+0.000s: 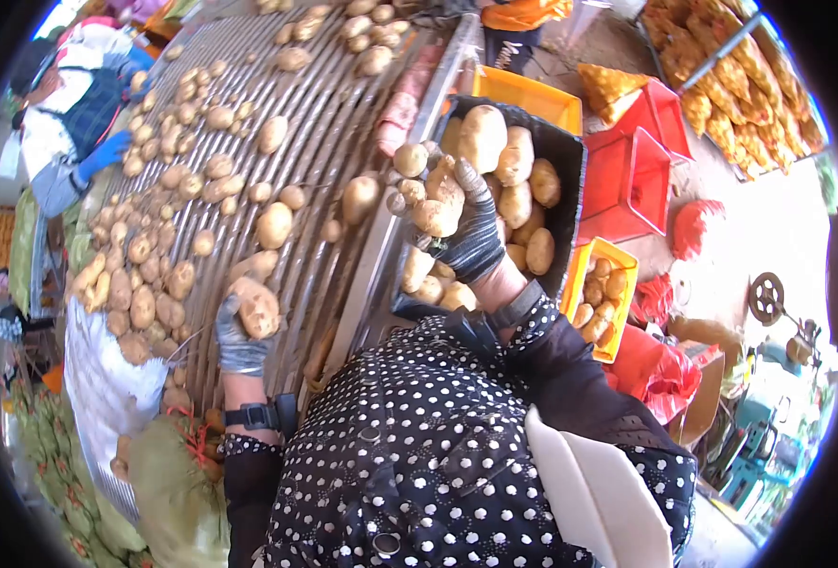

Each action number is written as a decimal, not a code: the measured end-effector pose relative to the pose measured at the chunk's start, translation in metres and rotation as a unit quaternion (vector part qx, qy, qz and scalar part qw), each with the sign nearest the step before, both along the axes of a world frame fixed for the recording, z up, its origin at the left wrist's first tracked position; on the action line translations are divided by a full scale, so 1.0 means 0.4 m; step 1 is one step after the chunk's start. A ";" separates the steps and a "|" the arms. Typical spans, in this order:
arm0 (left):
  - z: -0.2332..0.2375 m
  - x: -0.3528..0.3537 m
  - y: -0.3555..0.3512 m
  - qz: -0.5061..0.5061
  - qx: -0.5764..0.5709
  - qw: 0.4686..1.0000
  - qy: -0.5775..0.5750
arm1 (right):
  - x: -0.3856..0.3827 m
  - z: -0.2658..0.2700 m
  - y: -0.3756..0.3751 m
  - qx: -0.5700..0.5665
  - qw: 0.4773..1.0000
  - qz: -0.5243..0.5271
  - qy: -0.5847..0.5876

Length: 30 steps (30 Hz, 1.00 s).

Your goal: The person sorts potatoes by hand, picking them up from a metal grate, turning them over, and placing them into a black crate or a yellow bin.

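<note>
My left hand (pixel 239 343), in a grey glove, is closed around a potato (pixel 259 310) above the slatted conveyor (pixel 320 104). Another potato (pixel 254 266) lies right beside it on the slats. My right hand (pixel 473 232), also gloved, grips several potatoes (pixel 440 204) against its palm. It is over the near side of a black crate (pixel 575 180) that holds large potatoes (pixel 482 138). Smaller loose potatoes (pixel 140 248) are heaped along the conveyor's left side.
A yellow crate of potatoes (pixel 599 298), red crates (pixel 627 185) and a yellow crate (pixel 528 99) stand right of the conveyor. Across it, a person's blue-gloved hand (pixel 106 156) reaches in. Filled net sacks (pixel 736 85) stack at upper right; a green sack (pixel 178 492) sits lower left.
</note>
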<state>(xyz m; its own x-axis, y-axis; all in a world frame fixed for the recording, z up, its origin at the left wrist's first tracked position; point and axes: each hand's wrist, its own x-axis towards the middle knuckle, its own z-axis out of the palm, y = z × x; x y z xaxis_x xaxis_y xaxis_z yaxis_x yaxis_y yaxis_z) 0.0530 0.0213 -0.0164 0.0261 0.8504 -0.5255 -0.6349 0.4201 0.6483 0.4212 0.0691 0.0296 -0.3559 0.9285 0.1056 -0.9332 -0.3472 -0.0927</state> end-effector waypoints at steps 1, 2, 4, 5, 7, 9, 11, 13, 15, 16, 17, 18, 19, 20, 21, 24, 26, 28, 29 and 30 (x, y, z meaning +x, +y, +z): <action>-0.013 -0.007 -0.010 0.001 -0.011 1.000 0.002 | 0.026 0.007 -0.020 -0.038 0.999 -0.032 0.009; -0.033 -0.015 -0.013 -0.005 -0.019 1.000 0.001 | 0.059 0.017 -0.044 -0.074 0.995 -0.071 0.015; -0.061 -0.037 -0.017 -0.099 0.013 0.995 -0.025 | 0.151 -0.027 -0.084 -0.096 0.989 -0.115 0.010; -0.090 -0.063 -0.031 -0.066 -0.012 0.998 -0.019 | 0.214 -0.035 -0.107 -0.105 0.979 -0.167 -0.042; -0.112 -0.054 -0.027 -0.027 -0.035 0.999 -0.016 | 0.348 -0.076 -0.145 -0.106 0.966 -0.230 -0.052; -0.085 -0.046 -0.067 0.013 -0.088 0.996 0.018 | 0.578 -0.146 -0.145 -0.165 0.898 -0.307 -0.270; -0.097 -0.042 -0.092 0.025 -0.048 0.999 0.003 | 0.837 -0.159 -0.144 -0.197 0.905 -0.334 -0.175; -0.033 -0.015 -0.102 0.038 -0.066 0.997 0.001 | 0.996 -0.179 -0.120 -0.213 0.807 -0.375 -0.404; -0.034 -0.027 -0.110 0.131 -0.072 0.988 -0.045 | 1.080 -0.192 -0.080 -0.325 0.673 -0.344 -0.568; -0.023 -0.027 -0.115 0.147 -0.022 0.988 -0.051 | 1.022 -0.145 -0.044 -0.400 0.656 -0.331 -0.548; -0.004 -0.035 -0.126 0.164 -0.024 0.985 -0.052 | 0.986 -0.190 0.015 -0.432 0.667 -0.326 -0.512; -0.009 -0.053 -0.142 0.192 -0.022 0.980 -0.056 | 0.977 -0.244 0.078 -0.471 0.671 -0.322 -0.474; -0.029 -0.070 -0.151 0.212 -0.015 0.976 -0.050 | 0.917 -0.261 0.142 -0.357 0.736 -0.288 -0.498; -0.043 -0.078 -0.157 0.228 -0.010 0.973 -0.045 | 0.805 -0.262 0.197 -0.240 0.788 -0.250 -0.509; -0.028 -0.079 -0.165 0.247 -0.012 0.968 -0.027 | 0.552 -0.130 0.227 -0.210 0.761 -0.268 -0.553; -0.041 -0.130 -0.163 0.350 -0.086 0.933 -0.001 | 0.113 0.010 0.300 0.076 0.692 -0.102 -0.711; -0.104 -0.169 -0.172 0.365 -0.070 0.928 -0.015 | -0.126 0.030 0.306 0.301 0.670 -0.019 -0.679; -0.115 -0.164 -0.176 0.344 -0.022 0.939 0.014 | -0.340 0.019 0.272 0.494 0.432 0.044 -0.753; -0.114 -0.170 -0.181 0.316 -0.018 0.949 -0.018 | -0.433 0.031 0.241 0.586 0.360 0.075 -0.722; -0.127 -0.175 -0.181 0.318 -0.006 0.948 -0.028 | -0.533 0.023 0.211 0.648 0.264 0.082 -0.710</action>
<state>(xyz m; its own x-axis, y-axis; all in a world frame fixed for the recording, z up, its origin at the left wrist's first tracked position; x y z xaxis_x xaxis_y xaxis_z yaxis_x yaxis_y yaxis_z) -0.0171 -0.0510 -0.0673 -0.4615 0.6980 -0.5475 -0.7950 -0.0516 0.6044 0.2081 0.1536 0.0389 -0.9151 0.4000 -0.0513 0.3790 0.8096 -0.4483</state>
